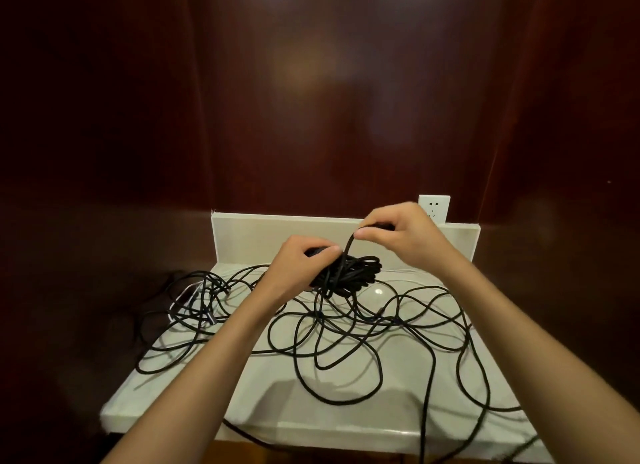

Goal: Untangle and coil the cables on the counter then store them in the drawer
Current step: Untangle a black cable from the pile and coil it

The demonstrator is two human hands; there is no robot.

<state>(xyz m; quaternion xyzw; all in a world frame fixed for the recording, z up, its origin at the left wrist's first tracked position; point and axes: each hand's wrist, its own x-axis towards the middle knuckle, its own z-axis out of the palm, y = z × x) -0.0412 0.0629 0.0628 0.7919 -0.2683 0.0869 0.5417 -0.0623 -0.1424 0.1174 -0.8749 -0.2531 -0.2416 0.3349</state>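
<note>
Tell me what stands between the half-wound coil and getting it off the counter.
The coil, held by the left hand, still trails into loose black cable looped across the counter. The right hand pinches one strand. No drawer is visible.

One head-worn view looks forward and down, close over the counter point(214, 387); wall point(311, 100) behind.
</note>
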